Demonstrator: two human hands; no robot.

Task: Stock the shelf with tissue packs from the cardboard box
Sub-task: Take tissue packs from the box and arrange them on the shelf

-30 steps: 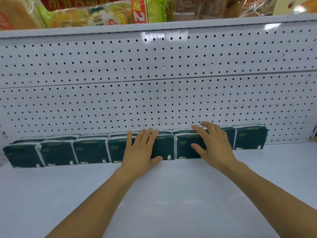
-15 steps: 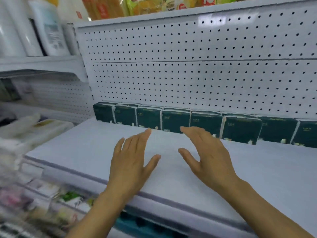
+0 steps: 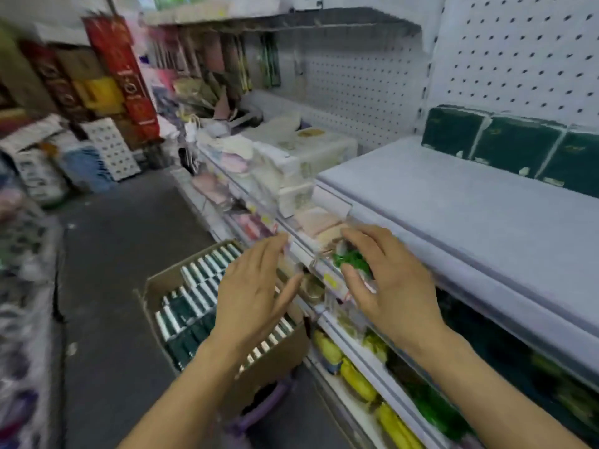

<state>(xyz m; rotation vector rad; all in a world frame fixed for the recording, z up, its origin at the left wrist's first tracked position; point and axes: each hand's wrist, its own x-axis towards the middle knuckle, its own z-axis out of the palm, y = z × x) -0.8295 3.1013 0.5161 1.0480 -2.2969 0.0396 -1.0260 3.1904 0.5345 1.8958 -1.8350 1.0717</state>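
An open cardboard box (image 3: pixel 162 288) stands on the floor at lower centre, packed with several dark green tissue packs (image 3: pixel 191 303) on edge. My left hand (image 3: pixel 252 296) hovers over the box, fingers straight and spread, holding nothing. My right hand (image 3: pixel 389 283) is beside it in front of the shelf edge, fingers relaxed, empty. At the back of the white shelf (image 3: pixel 453 215) on the right, a row of dark green tissue packs (image 3: pixel 515 147) leans against the pegboard.
Lower shelves below the white one hold yellow and green packaged goods (image 3: pixel 356 380). To the left of the white shelf lie pale wrapped packs (image 3: pixel 291 157). The dark aisle floor (image 3: pixel 123 254) runs left, with bags and boxes piled at its far end and left side.
Both hands have left the row of packs and pulled back off the shelf. The view has swung left and down, bringing the box and aisle into sight.
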